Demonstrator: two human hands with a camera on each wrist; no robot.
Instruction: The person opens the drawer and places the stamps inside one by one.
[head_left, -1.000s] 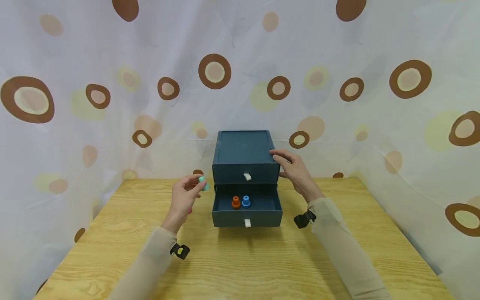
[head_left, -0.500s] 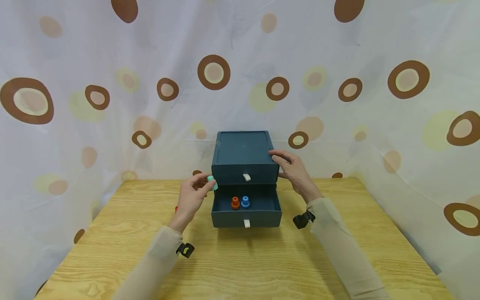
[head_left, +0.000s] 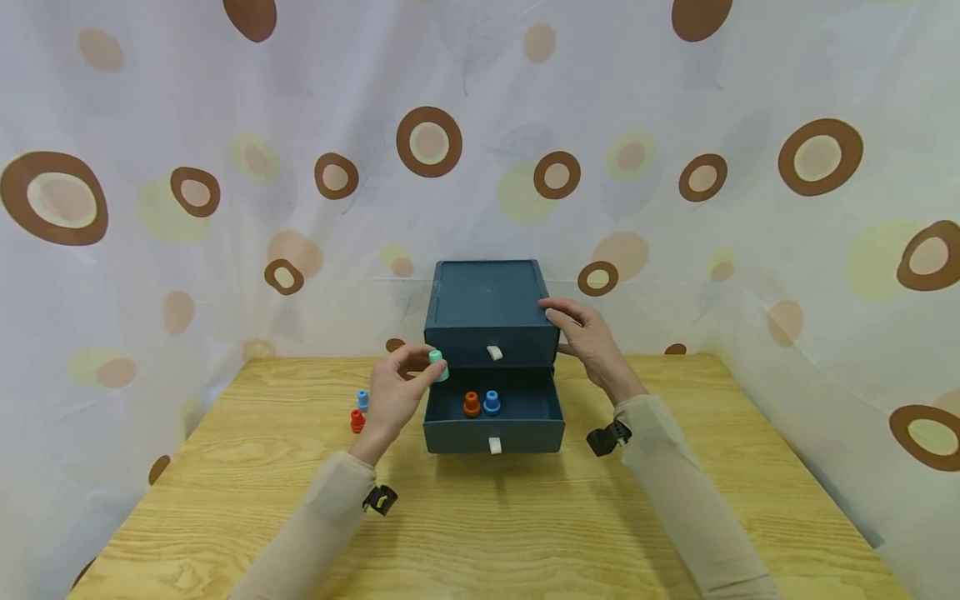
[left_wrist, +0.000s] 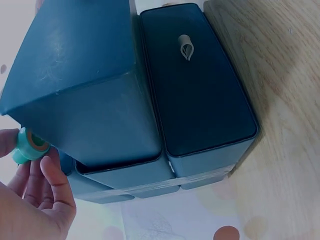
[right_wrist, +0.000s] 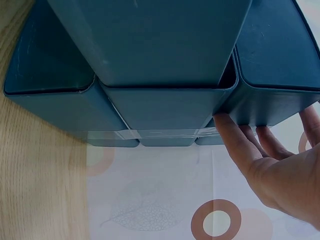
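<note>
My left hand [head_left: 396,392] pinches a small teal stepped plastic peg [head_left: 439,367] between thumb and fingers. It holds the peg at the left edge of the pulled-out drawer [head_left: 457,437], above its floor. In the left wrist view the teal peg [left_wrist: 30,146] shows its hollow end beside the drawer wall. Inside the drawer stand an orange peg [head_left: 471,405] and a blue peg [head_left: 492,403], side by side. My right hand [head_left: 591,340] rests against the upper right side of the dark blue drawer chest [head_left: 487,296], fingers loosely extended.
On the wooden table [head_left: 495,533], left of the chest, stand a red peg [head_left: 357,422] and a light blue peg [head_left: 363,400], the latter partly behind my left hand. The upper drawer front with its white tab [head_left: 494,353] is pushed in. A patterned curtain [head_left: 480,208] hangs behind.
My left hand has moved right with the teal peg, from beside the chest to the drawer's left edge. The red and light blue pegs have come into sight. The right hand stays put.
</note>
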